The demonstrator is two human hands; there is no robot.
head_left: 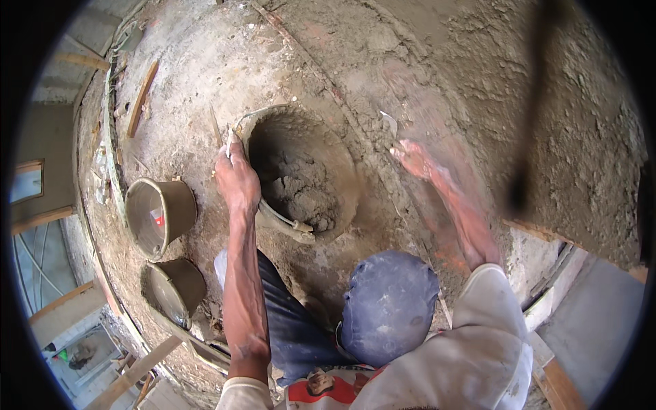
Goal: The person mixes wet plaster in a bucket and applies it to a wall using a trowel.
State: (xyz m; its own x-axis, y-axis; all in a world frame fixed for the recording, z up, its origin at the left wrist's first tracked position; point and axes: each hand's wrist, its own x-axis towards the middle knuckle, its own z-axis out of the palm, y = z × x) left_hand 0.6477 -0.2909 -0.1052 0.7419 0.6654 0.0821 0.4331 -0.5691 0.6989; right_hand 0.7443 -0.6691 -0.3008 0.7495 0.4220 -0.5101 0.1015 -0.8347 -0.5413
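A mortar-caked bucket (301, 229) with a wire handle stands on the dirty floor ahead of me. Wet grey mortar (301, 191) lies inside it. My left hand (237, 176) is closed on the left side of its rim, where the wire handle meets it. A thin pointed strip (214, 126) shows just beyond those fingers; whether I hold it is unclear. To the right of the bucket, my right hand (414, 159) is low over the mortar-smeared surface, its fingers curled together. A pale stub shows at the fingertips, and a curved, shiny sliver (389, 124) lies just past them.
Two smaller buckets (179, 208) (184, 283) stand to the left. A wooden batten (142, 99) lies on the floor at the far left. Rough mortar (588, 150) covers the surface at right. A dark blurred bar (529, 123) hangs close to the view.
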